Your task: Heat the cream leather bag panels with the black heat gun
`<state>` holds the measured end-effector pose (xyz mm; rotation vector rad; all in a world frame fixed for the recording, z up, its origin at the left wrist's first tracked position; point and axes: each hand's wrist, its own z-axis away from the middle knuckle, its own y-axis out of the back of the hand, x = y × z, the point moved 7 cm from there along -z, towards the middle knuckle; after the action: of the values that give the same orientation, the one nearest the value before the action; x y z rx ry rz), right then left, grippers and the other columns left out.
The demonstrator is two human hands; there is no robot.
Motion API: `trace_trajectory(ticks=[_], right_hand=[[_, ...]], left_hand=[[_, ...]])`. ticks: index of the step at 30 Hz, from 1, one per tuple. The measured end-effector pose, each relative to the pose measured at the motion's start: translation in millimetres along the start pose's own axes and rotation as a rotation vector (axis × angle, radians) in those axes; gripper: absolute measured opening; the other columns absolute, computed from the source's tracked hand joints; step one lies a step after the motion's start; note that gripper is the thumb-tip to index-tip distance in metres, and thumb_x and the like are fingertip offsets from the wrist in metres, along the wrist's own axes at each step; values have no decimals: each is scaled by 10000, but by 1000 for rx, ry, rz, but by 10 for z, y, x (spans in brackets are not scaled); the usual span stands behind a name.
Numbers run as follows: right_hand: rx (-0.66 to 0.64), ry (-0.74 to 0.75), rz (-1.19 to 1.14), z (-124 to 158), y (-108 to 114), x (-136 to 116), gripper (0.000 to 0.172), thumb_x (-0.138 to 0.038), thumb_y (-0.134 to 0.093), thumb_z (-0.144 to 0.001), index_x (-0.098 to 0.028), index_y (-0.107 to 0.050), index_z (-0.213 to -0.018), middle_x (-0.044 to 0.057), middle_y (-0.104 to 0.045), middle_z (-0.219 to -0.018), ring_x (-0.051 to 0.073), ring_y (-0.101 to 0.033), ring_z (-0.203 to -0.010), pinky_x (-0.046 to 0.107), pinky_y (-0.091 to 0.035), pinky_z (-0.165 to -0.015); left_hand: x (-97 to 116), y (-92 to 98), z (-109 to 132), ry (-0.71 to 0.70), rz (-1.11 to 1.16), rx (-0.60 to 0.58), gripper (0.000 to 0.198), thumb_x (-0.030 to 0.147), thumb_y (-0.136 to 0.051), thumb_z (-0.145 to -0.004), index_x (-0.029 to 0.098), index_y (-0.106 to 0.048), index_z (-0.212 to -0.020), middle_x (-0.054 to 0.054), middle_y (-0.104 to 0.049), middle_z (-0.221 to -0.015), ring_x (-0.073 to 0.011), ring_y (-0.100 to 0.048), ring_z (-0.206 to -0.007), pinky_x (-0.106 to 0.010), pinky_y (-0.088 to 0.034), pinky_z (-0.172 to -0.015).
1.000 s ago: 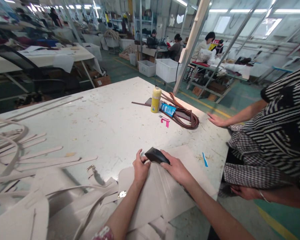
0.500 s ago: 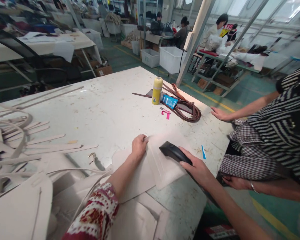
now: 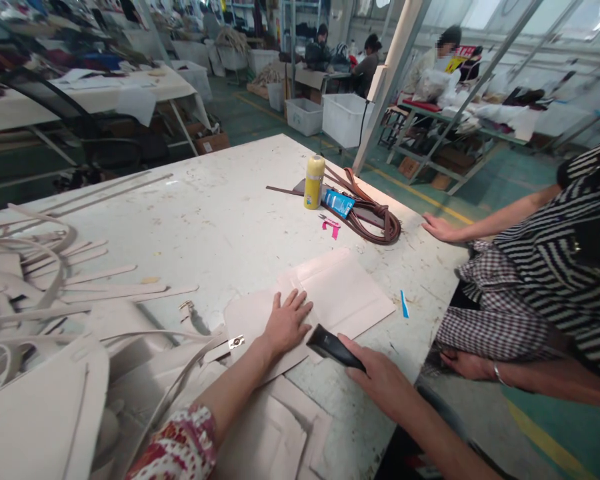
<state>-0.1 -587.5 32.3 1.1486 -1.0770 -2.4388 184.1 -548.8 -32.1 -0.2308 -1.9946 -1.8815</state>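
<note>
My left hand (image 3: 289, 323) lies flat with fingers spread on pale pink-beige leather-like panels. Under its fingertips and to the right is a panel (image 3: 353, 290) with a raised seam line, overlapping another panel (image 3: 247, 310) on the left. My right hand (image 3: 375, 373) is closed round a black handheld tool (image 3: 336, 348) with a flat, wedge-shaped nose; its exact kind is unclear. The tool's nose is close to my left fingers, over the panel's near edge. Whether it touches the panel I cannot tell. More beige pieces (image 3: 275, 433) lie nearer me.
Beige straps and panels (image 3: 35, 400) pile up at left. A yellow bottle (image 3: 314, 183), coiled brown straps (image 3: 387, 227) and a pink strip (image 3: 333, 228) lie farther back. A blue scrap (image 3: 405, 304) is at right. A person in stripes (image 3: 545, 247) rests a hand on the table edge.
My left hand has let go of the panel's far-left edge and flattened nearer me. The seamed panel now lies turned, farther right. My right hand has drawn the black tool toward me and slightly left.
</note>
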Motion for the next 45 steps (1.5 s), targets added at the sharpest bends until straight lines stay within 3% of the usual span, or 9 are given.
trace_trajectory(ticks=[10,17,20,23,26,32,37,45], right_hand=[[-82,35,199,112,0,-60,598,-228,-430,-786,-330,-276,-1354,55,-587,-1113,223,-552,-1014,346,-401,-879],[-133,5,213,359,-198,-39,579,-232,-422,-797,-322,-286,-1353,52,-598,-960,225,-575,-922,346,-427,-824],[-74,-28,229,341,-255,-122,559,-255,-397,-818,-319,-271,-1359,56,-596,-907,241,-587,-875,363,-443,-779],[51,-33,183,245,-222,-180,557,-272,-374,-839,-296,-229,-1376,71,-590,-978,240,-580,-914,353,-439,-796],[133,-36,125,263,-121,-69,560,-264,-359,-848,-262,-206,-1387,88,-569,-1096,228,-553,-994,338,-417,-858],[6,-48,121,507,-176,139,557,-259,-402,-824,-287,-271,-1365,67,-574,-1129,228,-543,-1027,351,-412,-884],[7,-70,102,377,-243,-11,574,-226,-402,-811,-248,-271,-1370,79,-596,-1087,224,-554,-1008,342,-413,-878],[28,-57,62,236,-146,-86,575,-231,-429,-796,-257,-301,-1356,77,-590,-1145,223,-541,-1052,351,-399,-906]], left_hand=[[4,9,8,-12,-25,-21,538,344,-558,-743,291,-410,-1257,-55,-299,-1415,-283,-180,-1316,-590,-89,-1036],[-14,-7,9,-4,-23,-22,540,356,-567,-738,296,-412,-1252,-58,-317,-1404,-280,-196,-1309,-595,-98,-1031],[-17,-14,10,3,-19,-21,540,354,-573,-732,295,-420,-1246,-59,-317,-1404,-283,-192,-1310,-593,-101,-1031],[-15,-15,8,7,-14,-24,540,355,-579,-727,290,-427,-1241,-58,-315,-1406,-284,-190,-1311,-587,-99,-1036],[-10,-15,6,5,-7,-33,540,358,-579,-727,292,-427,-1240,-58,-315,-1405,-279,-190,-1312,-587,-98,-1037],[-12,-6,13,7,-9,-20,541,361,-574,-728,299,-420,-1243,-56,-327,-1398,-274,-201,-1307,-583,-102,-1036],[-35,-4,5,13,-2,9,538,358,-570,-723,298,-423,-1237,-54,-344,-1388,-268,-221,-1302,-575,-97,-1040],[-52,-5,-16,20,17,27,559,327,-545,-724,263,-398,-1259,-57,-337,-1394,-264,-211,-1308,-556,-59,-1054]])
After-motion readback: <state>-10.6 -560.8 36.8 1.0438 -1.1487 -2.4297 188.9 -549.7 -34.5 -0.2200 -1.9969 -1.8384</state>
